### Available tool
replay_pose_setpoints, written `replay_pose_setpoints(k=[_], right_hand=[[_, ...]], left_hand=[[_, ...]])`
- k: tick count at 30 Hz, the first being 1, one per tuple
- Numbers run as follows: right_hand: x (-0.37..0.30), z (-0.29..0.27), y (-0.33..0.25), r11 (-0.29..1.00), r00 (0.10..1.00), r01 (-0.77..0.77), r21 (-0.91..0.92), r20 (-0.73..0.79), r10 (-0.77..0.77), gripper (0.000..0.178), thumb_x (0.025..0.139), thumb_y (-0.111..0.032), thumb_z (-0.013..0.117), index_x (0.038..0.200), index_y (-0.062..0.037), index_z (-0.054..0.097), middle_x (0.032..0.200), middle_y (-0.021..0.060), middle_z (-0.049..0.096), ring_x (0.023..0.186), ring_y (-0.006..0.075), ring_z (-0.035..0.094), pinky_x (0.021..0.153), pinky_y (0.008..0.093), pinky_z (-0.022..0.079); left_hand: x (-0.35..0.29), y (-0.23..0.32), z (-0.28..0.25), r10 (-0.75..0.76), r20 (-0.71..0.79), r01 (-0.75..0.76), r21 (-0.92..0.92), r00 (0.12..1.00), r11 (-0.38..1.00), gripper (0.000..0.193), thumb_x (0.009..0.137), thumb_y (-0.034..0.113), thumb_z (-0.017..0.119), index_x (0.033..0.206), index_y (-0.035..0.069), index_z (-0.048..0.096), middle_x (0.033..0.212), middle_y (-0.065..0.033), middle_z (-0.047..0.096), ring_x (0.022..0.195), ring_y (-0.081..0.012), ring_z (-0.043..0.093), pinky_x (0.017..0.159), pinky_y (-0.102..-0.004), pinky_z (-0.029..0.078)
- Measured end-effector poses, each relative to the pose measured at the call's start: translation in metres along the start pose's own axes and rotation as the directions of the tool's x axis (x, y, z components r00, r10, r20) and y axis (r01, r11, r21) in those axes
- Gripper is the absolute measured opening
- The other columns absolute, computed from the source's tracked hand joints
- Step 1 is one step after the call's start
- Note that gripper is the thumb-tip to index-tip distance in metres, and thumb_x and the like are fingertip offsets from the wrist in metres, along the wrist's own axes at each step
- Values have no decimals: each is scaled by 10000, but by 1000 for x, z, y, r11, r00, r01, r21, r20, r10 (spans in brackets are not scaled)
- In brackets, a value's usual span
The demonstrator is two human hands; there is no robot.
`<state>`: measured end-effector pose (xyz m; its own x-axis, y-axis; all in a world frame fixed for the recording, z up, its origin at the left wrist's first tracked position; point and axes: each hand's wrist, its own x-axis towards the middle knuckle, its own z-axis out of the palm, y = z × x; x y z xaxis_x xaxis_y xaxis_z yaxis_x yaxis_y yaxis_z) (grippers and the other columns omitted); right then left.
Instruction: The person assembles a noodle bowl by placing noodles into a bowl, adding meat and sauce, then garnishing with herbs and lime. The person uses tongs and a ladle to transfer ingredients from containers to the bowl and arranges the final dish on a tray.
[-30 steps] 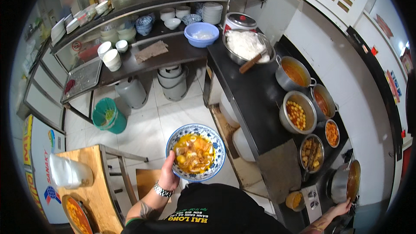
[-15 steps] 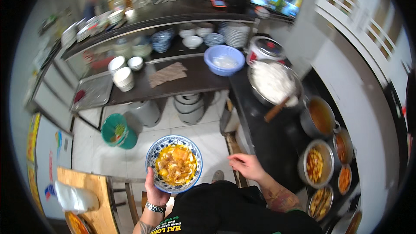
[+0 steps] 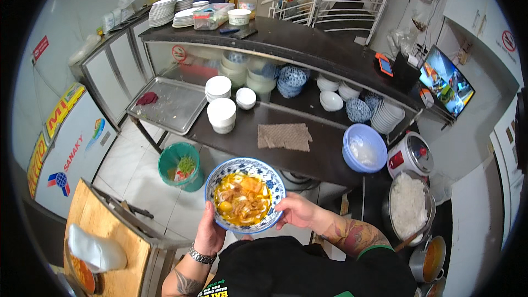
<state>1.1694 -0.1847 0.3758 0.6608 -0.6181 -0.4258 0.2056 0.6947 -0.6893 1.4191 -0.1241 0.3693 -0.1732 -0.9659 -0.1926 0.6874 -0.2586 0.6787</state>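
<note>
I see both forearms [image 3: 341, 231] angled inward: the left hand [image 3: 210, 232] cups the blue-patterned bowl [image 3: 270, 177] at its near left side, thumb up against it, while the right hand [image 3: 297, 211] pinches its right rim, holding it before the dark surface [image 3: 242, 136]

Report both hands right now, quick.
Left hand: closed on the left rim of the blue-and-white bowl of food.
Right hand: closed on the bowl's right rim.
</note>
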Motion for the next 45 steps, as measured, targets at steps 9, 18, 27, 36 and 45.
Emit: replay_pose_setpoints(k=[9, 18, 27, 36, 45], right_hand=[[77, -82, -235, 928, 927, 368, 50, -97, -362, 426, 838, -221, 519, 1167, 47, 555, 1006, 218, 677, 831, 298, 688, 663, 363, 566], [161, -243, -447, 756, 670, 619, -214, -357, -650, 487, 825, -231, 596, 1236, 22, 532, 1127, 175, 633, 927, 330, 663, 677, 326, 538], [194, -370, -524, 784, 660, 617, -71, -495, -564, 489, 835, -173, 611, 1236, 83, 498, 1072, 239, 622, 904, 353, 663, 720, 340, 623], [223, -377, -531, 731, 584, 680, -45, -569, -579, 464, 837, -155, 616, 1215, 91, 507, 1140, 235, 593, 911, 378, 647, 762, 351, 616], [283, -242, -460, 506, 61, 808, -303, -810, -583, 532, 904, -412, 636, 1251, -27, 516, 1240, 131, 567, 999, 275, 626, 786, 361, 548]], left_hand=[[123, 57, -66, 26, -132, 5, 229, 991, 973, 597, 946, 586, 424, 1303, 116, 517, 1254, -116, 567, 944, -292, 646, 815, -395, 489], [135, 51, -138, 25, -737, -126, -81, 676, 989, 510, 926, 499, 536, 1205, 72, 508, 1134, -110, 588, 870, -284, 629, 735, -385, 489], [160, 59, -140, 26, -848, -196, -93, 530, 976, 534, 923, 478, 550, 1229, 45, 497, 1119, -93, 588, 848, -262, 627, 721, -367, 486], [177, 102, -188, 65, -845, -200, -50, 531, 979, 517, 925, 474, 547, 1225, 56, 501, 1109, -93, 593, 827, -256, 635, 717, -356, 496], [175, 196, -333, 156, -839, -332, -31, 521, 943, 452, 929, 448, 555, 1179, 72, 532, 1085, -96, 600, 793, -258, 636, 684, -359, 503]])
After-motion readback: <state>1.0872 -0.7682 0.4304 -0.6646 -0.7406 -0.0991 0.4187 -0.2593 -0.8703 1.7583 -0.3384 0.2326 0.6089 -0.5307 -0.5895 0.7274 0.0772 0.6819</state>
